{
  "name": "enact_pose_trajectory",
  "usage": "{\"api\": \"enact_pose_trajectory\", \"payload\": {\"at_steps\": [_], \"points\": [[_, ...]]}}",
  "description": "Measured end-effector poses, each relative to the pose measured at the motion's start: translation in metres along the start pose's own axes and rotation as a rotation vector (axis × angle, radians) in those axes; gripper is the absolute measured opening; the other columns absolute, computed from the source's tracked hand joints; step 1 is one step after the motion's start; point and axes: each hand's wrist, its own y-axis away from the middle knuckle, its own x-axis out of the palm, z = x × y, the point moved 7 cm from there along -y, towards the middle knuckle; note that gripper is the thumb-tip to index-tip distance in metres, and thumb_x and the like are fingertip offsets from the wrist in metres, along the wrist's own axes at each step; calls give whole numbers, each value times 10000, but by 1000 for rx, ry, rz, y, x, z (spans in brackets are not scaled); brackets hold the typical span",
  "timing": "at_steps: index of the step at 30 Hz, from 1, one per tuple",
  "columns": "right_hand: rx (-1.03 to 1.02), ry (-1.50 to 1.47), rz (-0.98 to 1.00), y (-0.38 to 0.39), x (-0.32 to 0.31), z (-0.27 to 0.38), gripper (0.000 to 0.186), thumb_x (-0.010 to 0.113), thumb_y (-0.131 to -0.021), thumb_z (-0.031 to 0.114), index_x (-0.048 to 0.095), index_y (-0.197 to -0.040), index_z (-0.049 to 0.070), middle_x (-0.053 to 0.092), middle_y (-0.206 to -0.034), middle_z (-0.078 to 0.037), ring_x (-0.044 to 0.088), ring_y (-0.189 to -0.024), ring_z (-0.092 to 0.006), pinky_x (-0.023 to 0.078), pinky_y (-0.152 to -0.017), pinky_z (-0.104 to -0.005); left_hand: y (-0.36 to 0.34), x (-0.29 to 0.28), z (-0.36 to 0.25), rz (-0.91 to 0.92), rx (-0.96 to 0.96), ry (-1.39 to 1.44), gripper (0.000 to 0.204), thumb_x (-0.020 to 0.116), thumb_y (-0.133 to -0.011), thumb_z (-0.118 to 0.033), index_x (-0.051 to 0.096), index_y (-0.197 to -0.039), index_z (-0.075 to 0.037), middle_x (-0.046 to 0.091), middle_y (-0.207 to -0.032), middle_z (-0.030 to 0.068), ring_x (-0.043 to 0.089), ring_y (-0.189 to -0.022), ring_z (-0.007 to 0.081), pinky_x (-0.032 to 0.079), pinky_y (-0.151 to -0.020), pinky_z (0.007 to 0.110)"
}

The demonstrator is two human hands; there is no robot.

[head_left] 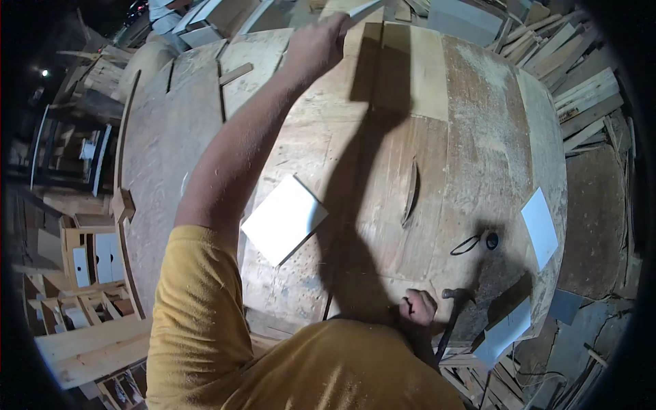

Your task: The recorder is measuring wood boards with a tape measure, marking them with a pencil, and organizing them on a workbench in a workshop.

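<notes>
My left hand (318, 49) is raised at the far side of the table, its fingers closed on a thin white panel (364, 9), of which only a sliver shows at the top rim. Close to my body, my right hand (418, 307) is curled into a fist above the table's near edge; whatever it may hold is hidden. Just right of that fist is a hammer (448, 324) with a dark handle. Another white panel (283, 220) lies flat on the wooden tabletop (307, 147), below my left forearm.
A curved wood sliver (411, 193) and a small round black object (492, 240) with a cord loop lie on the tabletop. White sheets are at the right edge (540, 229) and near right corner (507, 333). Scrap wood (581, 102) is piled right; a wooden cabinet (92, 256) stands left.
</notes>
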Motion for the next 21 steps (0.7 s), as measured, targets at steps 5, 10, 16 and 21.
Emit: {"api": "enact_pose_trajectory", "payload": {"at_steps": [5, 10, 16, 21], "points": [[224, -116, 59, 7, 0, -6, 216, 642, -770, 15, 638, -985, -8, 634, -829, -174, 624, -708, -329, 506, -642, -385, 100, -41, -7, -1, 200, -1, 208, 524, -850, -92, 567, -1053, -87, 657, -1043, 124, 636, -984, 307, 501, -819, 447], [277, 195, -25, 31, -63, -20, 199, 588, -824, 5, 637, -1015, -21, 624, -919, -159, 615, -770, -249, 496, -659, -312, 195, -29, 3, 240, 121, -80, 311, 486, -934, -149, 516, -1240, -102, 564, -1302, 122, 545, -1207, 306, 443, -976, 482], [261, 607, -103, 70, -126, -26, 319, 663, -756, 88, 565, -1041, -15, 580, -896, -231, 574, -825, -408, 475, -756, -450, 240, -33, -8, 329, 53, -63, 438, 566, -871, -105, 491, -1302, -119, 523, -1366, 112, 499, -1267, 305, 394, -1046, 487], [440, 368, 33, 100, -103, -48, 425, 678, -739, 94, 546, -1122, -35, 585, -1020, -251, 587, -882, -432, 481, -781, -461, 260, -63, 27, 269, -117, -221, 514, 638, -795, -101, 530, -1294, -159, 557, -1309, 110, 525, -1227, 307, 415, -1021, 461]]}}
